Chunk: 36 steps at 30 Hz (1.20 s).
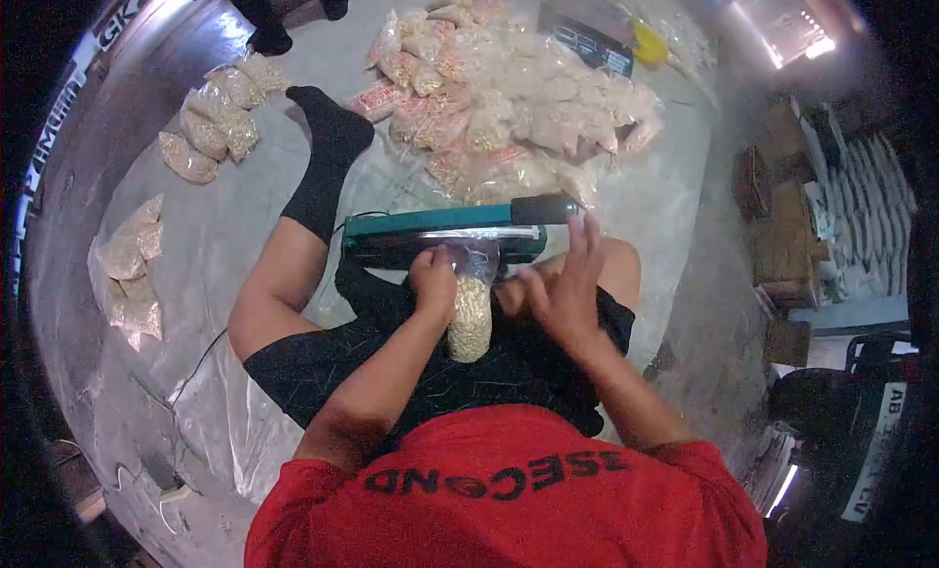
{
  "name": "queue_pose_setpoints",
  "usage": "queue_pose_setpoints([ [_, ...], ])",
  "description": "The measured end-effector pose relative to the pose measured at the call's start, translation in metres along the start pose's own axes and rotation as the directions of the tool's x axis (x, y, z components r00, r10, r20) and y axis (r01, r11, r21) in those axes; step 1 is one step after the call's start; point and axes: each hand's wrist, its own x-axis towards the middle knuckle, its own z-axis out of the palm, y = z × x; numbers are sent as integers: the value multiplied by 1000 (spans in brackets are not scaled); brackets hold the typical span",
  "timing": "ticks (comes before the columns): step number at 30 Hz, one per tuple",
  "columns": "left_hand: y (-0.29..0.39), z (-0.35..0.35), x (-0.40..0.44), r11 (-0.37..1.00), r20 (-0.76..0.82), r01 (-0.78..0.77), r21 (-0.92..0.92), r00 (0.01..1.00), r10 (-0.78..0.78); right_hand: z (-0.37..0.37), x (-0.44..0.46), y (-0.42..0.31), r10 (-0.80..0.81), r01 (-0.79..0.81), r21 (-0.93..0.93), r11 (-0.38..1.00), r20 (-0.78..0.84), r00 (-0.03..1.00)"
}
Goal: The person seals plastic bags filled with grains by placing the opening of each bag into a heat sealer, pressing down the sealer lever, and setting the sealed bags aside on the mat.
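A teal heat sealer [430,221] with a dark handle [543,209] lies across my lap. In front of it hangs a clear plastic bag [472,319] filled with small pale pieces, whose exact kind I cannot make out. The bag's clear top end reaches up to the sealer's front edge. My left hand [433,280] pinches this top end at its left side. To the right of the bag, my right hand [567,294] is raised with its fingers apart, close to the end of the handle; I see nothing in it.
A large heap of filled bags [518,104], some with red print, lies beyond my feet. More filled bags [220,109] sit at the left, with others [134,265] nearer. A dark box [587,35] stands behind the heap. A thin cable [201,358] runs along the left floor.
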Motion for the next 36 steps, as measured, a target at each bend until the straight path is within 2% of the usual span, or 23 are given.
queue_pose_setpoints([
  [1, 6, 0, -5, 1000, 26, -7, 13, 1000, 7, 7, -24, -1, 57, -55, -32, 998, 58, 997],
  [3, -8, -2, 3, 1000, 55, -11, 12, 998, 11, 24, -66, 7, 204, -405, 397, 824, 459, 865],
  [4, -1, -1, 0, 1000, 79, -13, 9, 997, 12, 15, -73, -6, 244, -484, 315, 817, 571, 784],
  [7, 45, 0, -59, 932, 232, -329, 151, 929, 290, 29, -97, 1, 95, -321, 413, 852, 481, 871],
  [9, 59, -6, -103, 792, 422, -578, 197, 779, 463, 29, -86, 8, 19, -378, 437, 816, 634, 773],
  [10, 79, -15, -132, 834, 482, -518, 192, 790, 379, 30, -81, 12, -26, -353, 458, 816, 638, 769],
  [13, 117, -47, -151, 851, 306, -523, -51, 803, 512, 31, -56, 2, -281, -682, 473, 558, 881, 382],
  [14, 123, -62, -147, 820, 175, -532, -212, 804, 568, 28, -50, -10, -308, -674, 485, 557, 875, 374],
  [16, 125, -101, -109, 790, 110, -349, -504, 881, 459, 20, -41, -32, -377, -681, 622, 387, 780, 499],
  [17, 118, -120, -90, 743, 96, -251, -620, 916, 389, 12, -38, -52, -377, -558, 700, 445, 712, 593],
  [18, 104, -126, -97, 739, 160, -47, -672, 965, 207, 1, -32, -66, -302, -500, 580, 643, 792, 531],
  [20, 77, -137, -109, 551, 270, 325, -769, 946, -181, -13, -34, -98, -174, -631, 450, 631, 876, 450],
  [21, 27, -156, -94, 595, 576, 456, -662, 817, 15, -16, -42, -101, -268, -504, 578, 642, 785, 559],
  [23, 58, -150, -111, 440, 466, 601, -667, 798, -382, -53, -28, -113, -376, -548, 571, 611, 819, 434],
  [24, 49, -164, -92, 595, 609, 639, -487, 737, -293, -60, -28, -109, -453, -561, 604, 565, 796, 401],
  [27, 124, -202, -48, 969, 291, 113, -220, 956, -45, -84, -21, -78, -461, -564, 713, 417, 701, 545],
  [29, 222, -187, -50, 981, -83, -78, -180, 995, 63, -85, -5, -36, -292, -425, 783, 453, 581, 759],
  [30, 263, -190, -43, 934, -79, -290, -206, 957, 280, -76, 2, -13, -58, -452, 750, 483, 542, 838],
  [31, 284, -220, 3, 843, -155, -537, 27, 831, 535, -71, 16, 14, 159, -531, 746, 402, 515, 842],
  [32, 314, -240, 30, 621, -35, -677, 395, 664, 747, -67, 32, 48, 214, -366, 712, 600, 297, 930],
  [33, 335, -236, 51, 624, -184, -680, 386, 606, 774, -67, 51, 75, 319, -462, 804, 374, 356, 878],
  [34, 349, -253, 85, 551, -149, -702, 451, 549, 822, -53, 66, 110, 417, -496, 804, 328, 348, 840],
  [36, 364, -253, 119, 104, 34, -580, 808, 222, 974, -17, 92, 183, 567, -529, 794, 300, 298, 768],
])
